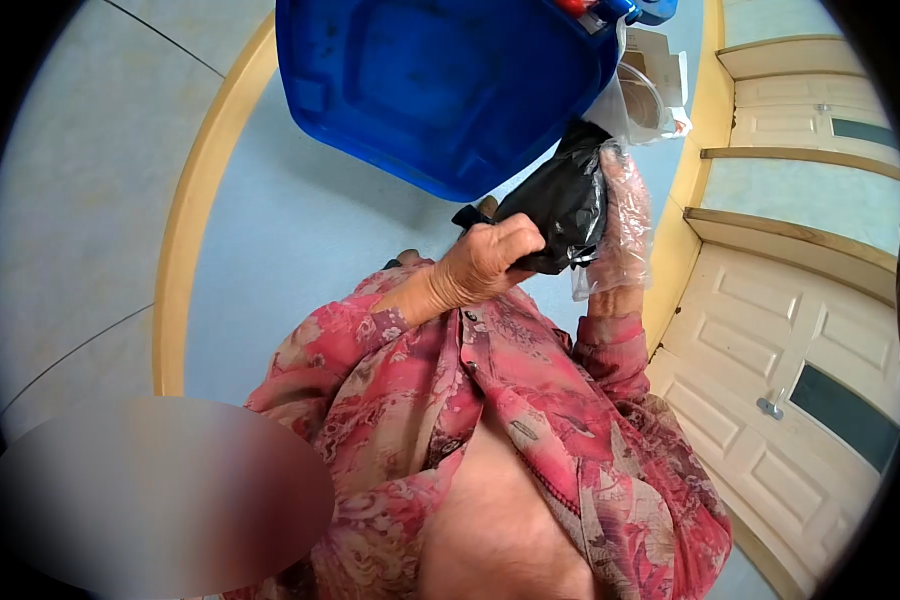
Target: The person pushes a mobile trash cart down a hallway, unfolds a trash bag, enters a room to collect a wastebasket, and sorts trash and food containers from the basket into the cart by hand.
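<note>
A crumpled black plastic bag (562, 200) is between my two hands, just below the near edge of a large blue plastic tub (415, 90). My left hand (485, 255) is bare and closed, with its fingers curled round the lower left part of the bag. A dark end of the bag sticks out beyond its knuckles. My right hand (625, 215) wears a loose clear plastic glove (640, 262) and presses along the bag's right side. Its fingers point away from me and are partly covered by the bag, which they appear to grip.
Beyond my right hand are a clear plastic bag (615, 100) and an opened cardboard box (655, 60). Something red (573, 6) shows at the tub's far corner. White panelled doors (770, 380) line the right, and a yellow border (195, 220) edges the blue floor (260, 210).
</note>
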Available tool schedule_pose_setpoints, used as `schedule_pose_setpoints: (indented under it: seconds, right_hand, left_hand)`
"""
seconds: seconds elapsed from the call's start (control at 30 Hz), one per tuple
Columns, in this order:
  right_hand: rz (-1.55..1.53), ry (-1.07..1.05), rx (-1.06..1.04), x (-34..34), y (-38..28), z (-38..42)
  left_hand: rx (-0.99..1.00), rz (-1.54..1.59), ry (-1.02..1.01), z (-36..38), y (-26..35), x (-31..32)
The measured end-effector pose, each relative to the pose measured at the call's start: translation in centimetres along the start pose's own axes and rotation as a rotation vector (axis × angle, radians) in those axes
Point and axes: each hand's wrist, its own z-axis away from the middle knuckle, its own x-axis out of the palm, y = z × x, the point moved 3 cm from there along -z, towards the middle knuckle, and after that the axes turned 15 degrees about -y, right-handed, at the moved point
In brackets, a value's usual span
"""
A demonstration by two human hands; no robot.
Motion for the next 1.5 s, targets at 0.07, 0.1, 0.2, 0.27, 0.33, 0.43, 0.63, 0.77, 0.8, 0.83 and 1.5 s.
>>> schedule_pose_setpoints:
  seconds: [0.07, 0.1, 0.2, 0.27, 0.33, 0.43, 0.63, 0.77, 0.8, 0.83, 1.5]
  right_hand:
    - [0.022, 0.01, -0.028, 0.7, -0.5, 0.4]
    - [0.039, -0.028, -0.026, 1.6, -0.8, 0.9]
    - [1.714, -0.172, -0.742, -1.7, 0.6, 2.5]
    - [1.248, -0.264, -0.356, -0.9, 1.5, 2.0]
    - [0.032, -0.094, 0.011, 1.9, 0.9, 2.7]
    - [0.012, -0.114, -0.006, 2.2, 0.8, 4.1]
    - [-0.066, -0.091, -0.106, 3.9, -2.2, 4.9]
    - [-0.125, -0.015, -0.205, 4.1, -4.8, 5.8]
    - [-0.127, -0.006, -0.215, 4.2, -5.2, 6.0]
    - [-0.129, -0.009, -0.222, 3.9, -5.1, 5.7]
    - [-0.096, -0.061, -0.041, 2.4, 4.3, 5.8]
  left_hand:
    - [-0.124, 0.104, -0.172, 0.5, -0.3, 1.2]
    - [-0.213, 0.095, -0.221, 0.8, -0.4, 1.5]
    - [-0.246, 0.031, -0.417, 2.4, -2.4, 2.9]
    - [-0.325, -0.016, -0.616, 3.5, -3.5, 3.5]
    - [-0.422, -0.124, -0.794, 4.0, -3.4, 3.0]
    - [-0.468, -0.266, -0.917, 4.2, -3.8, 2.7]
    - [-0.461, -0.586, -1.034, 10.6, -11.3, 5.1]
    - [-0.875, -0.537, -0.77, 16.8, -12.5, 1.3]
    - [-0.871, -0.544, -0.77, 17.0, -12.2, 0.2]
    - [-1.035, -0.551, -0.805, 17.4, -12.3, -0.9]
    - [-0.234, -0.374, -0.088, -0.5, 3.6, -2.7]
